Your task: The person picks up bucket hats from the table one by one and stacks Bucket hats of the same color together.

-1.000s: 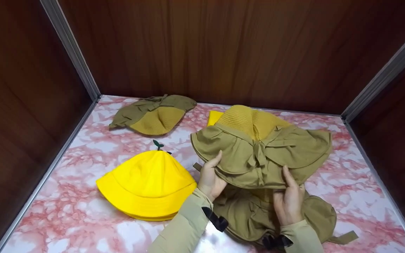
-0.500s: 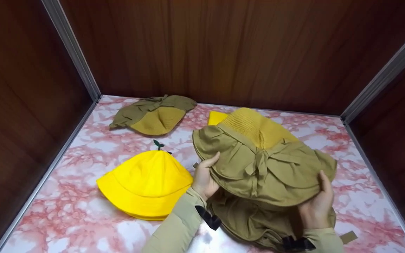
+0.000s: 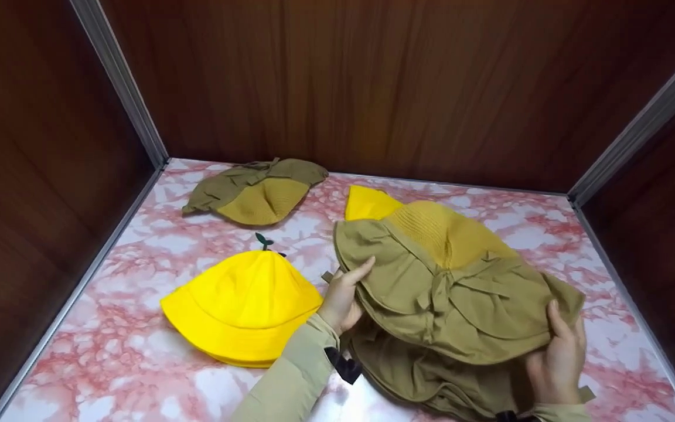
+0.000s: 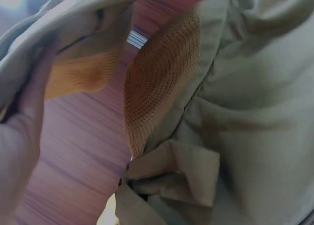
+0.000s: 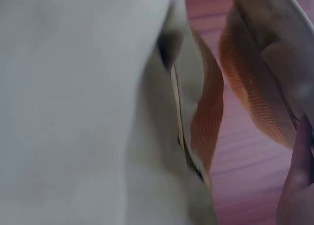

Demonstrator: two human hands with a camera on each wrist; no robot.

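An olive sun hat with a mustard knitted crown and a bow is held by both hands, its crown away from me. My left hand grips the brim's left edge, thumb on top and fingers underneath. At the right edge my right hand holds the brim the same way. Below the held hat lies another olive hat, partly covered by it. In the left wrist view the lower hat's knitted crown shows beside the held brim. The right wrist view shows the right thumb against the held hat.
A yellow bucket hat with a green sprout stands left of my left hand. Farther back lies another olive and mustard hat. Something yellow pokes out behind the held hat. Wood-grain walls enclose the marbled table.
The held hat has come nearer and shifted right, uncovering more of the yellow thing behind. My right hand has moved right along the brim; my left hand stays near its place.
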